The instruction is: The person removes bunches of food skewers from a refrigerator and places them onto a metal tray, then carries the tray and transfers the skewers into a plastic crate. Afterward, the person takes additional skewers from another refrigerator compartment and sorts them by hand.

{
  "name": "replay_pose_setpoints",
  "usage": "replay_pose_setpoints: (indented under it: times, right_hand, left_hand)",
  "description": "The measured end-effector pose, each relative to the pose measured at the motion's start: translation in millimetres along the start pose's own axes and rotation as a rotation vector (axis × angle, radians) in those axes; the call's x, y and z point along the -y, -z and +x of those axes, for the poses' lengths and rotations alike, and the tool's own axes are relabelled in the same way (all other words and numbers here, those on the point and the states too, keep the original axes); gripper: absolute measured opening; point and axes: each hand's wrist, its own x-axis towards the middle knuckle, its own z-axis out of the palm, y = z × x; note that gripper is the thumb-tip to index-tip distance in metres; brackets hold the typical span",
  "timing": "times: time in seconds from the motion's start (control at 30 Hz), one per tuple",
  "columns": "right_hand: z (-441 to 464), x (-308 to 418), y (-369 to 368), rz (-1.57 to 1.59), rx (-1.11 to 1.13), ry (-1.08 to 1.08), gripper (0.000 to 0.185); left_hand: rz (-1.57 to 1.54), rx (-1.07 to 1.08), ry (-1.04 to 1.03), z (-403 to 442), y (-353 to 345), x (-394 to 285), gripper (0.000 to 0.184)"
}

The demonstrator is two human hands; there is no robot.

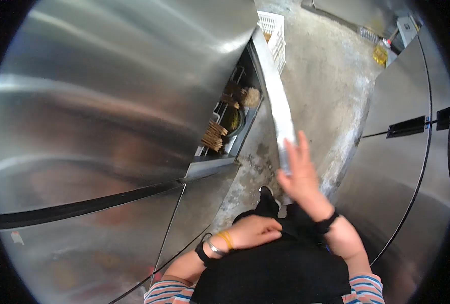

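My right hand (303,175) is stretched out, fingers apart, over the lower end of the open stainless steel door (277,99). It is blurred; whether the fingers touch the door's edge I cannot tell. My left hand (258,231) rests in front of the black apron (270,273), its fingers curled loosely together with nothing visible in them. Behind the door is a steel cabinet (108,101), its compartment partly showing. Inside are a bundle of wooden skewers (214,136), a round dark container (233,121) and a pale bundle (251,98).
A white plastic basket (278,38) stands on the concrete floor (326,86) beyond the door. More steel doors (387,167) line the right side. At the upper right sits a bottle of yellow liquid (381,53). My shoe (266,190) shows below.
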Motion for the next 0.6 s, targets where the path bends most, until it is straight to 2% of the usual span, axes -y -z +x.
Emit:
replay_pose_setpoints:
  times: [0.07,0.1,0.13,0.17,0.2,0.27,0.33,0.37,0.43,0.47,0.53,0.6]
  right_hand:
    - [-6.8,-37.3,40.3,-0.137,-0.170,0.053,0.071]
    - [-9.7,-63.7,59.5,-0.206,-0.199,-0.029,0.066]
    - [-11.1,-89.3,78.8,-0.275,-0.223,-0.112,0.062]
    - [-2.9,-110.5,100.7,-0.497,-0.263,-0.127,0.058]
    - [11.6,-128.8,122.7,-0.715,-0.299,-0.134,0.055]
    - [41.6,-158.4,156.3,-0.661,-0.383,0.018,0.051]
    - [60.8,-176.6,176.2,-0.664,-0.291,-0.112,0.050]
    - [65.3,-188.9,180.5,-0.652,-0.309,-0.055,0.050]
    - [70.4,-215.9,189.5,-0.686,-0.371,0.117,0.051]
    - [74.6,-226.7,199.2,-0.644,-0.271,0.086,0.052]
    - [85.1,-250.7,204.1,-0.564,-0.302,0.141,0.051]
    - [94.2,-268.5,202.3,-0.423,-0.308,0.009,0.051]
  left_hand:
    - [-0.205,-0.273,-0.035,7.5,5.5,37.3,0.030]
    - [-0.404,-0.415,0.027,12.9,7.6,62.7,0.027]
    - [-0.344,-0.538,0.041,17.7,10.8,86.0,0.028]
    - [-0.300,-0.572,0.093,22.2,17.2,107.8,0.028]
    - [-0.395,-0.607,0.130,25.0,27.0,111.8,0.027]
    - [-0.590,-0.764,0.246,37.4,45.4,139.3,0.027]
    - [-0.683,-0.992,0.285,53.3,67.4,158.2,0.027]
    - [-0.712,-1.112,0.306,63.8,80.2,173.2,0.028]
    - [-0.654,-1.298,0.309,80.4,103.8,194.2,0.030]
    - [-0.612,-1.374,0.323,91.3,118.6,205.2,0.030]
    - [-0.616,-1.446,0.287,111.6,150.4,224.5,0.027]
    - [-0.566,-1.514,0.186,135.2,184.5,218.8,0.028]
